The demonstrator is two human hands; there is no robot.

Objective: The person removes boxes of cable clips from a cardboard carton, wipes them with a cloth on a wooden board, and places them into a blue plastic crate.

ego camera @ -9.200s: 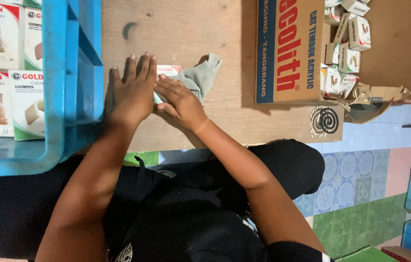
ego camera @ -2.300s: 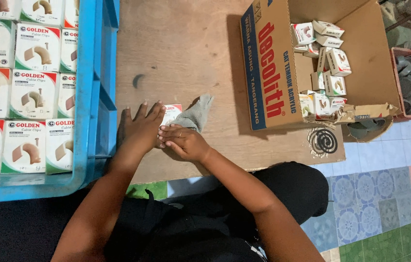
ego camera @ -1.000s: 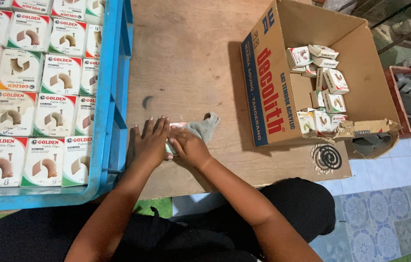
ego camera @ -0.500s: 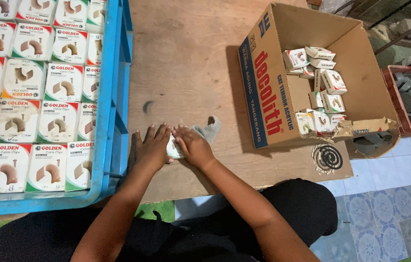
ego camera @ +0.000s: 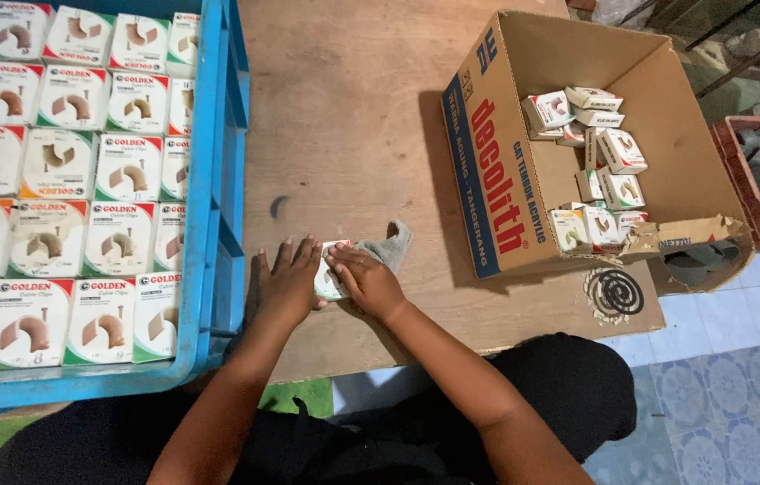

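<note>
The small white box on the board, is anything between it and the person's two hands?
Nothing visible does. The left hand lies flat against the small white box, and the right hand presses on it from the other side, with the grey cloth bunched just beyond its fingers.

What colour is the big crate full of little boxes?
Bright blue: the plastic crate on the wooden table, seen in the head view.

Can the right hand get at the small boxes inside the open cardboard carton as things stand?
Probably yes: the right hand rests on the grey cloth, the cardboard carton is open-topped, and bare wooden table lies between, though the carton's near wall must be cleared.
</note>
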